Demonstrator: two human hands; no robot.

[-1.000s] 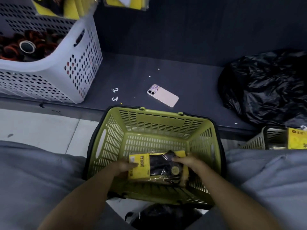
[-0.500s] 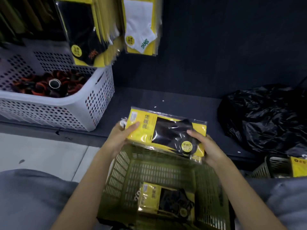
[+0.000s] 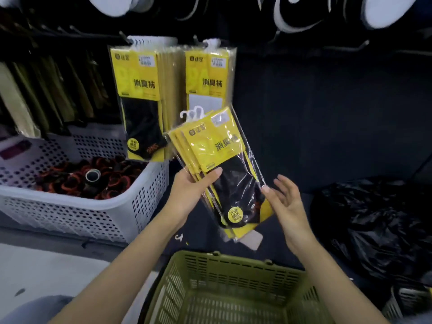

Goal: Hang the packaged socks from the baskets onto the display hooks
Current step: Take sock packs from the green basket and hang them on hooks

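My left hand (image 3: 190,188) grips a small stack of yellow sock packs (image 3: 217,160) holding black socks, tilted with their white hangers pointing up-left. My right hand (image 3: 284,199) is open beside the stack's right edge, its fingertips touching the plastic. Above, two bunches of the same yellow packs hang from display hooks: black socks on the left (image 3: 140,101), white socks on the right (image 3: 208,76). The green basket (image 3: 222,272) sits below my hands; what lies inside it is not visible.
A white perforated basket (image 3: 93,211) with dark and orange items stands at left on the dark shelf. A black plastic bag (image 3: 378,228) lies at right. A phone (image 3: 253,239) peeks out under the held packs. An unused hook (image 3: 350,46) juts out upper right.
The stack of packs has risen from just above the green basket toward the hooks and turned upright. My right hand has let go of it and opened.
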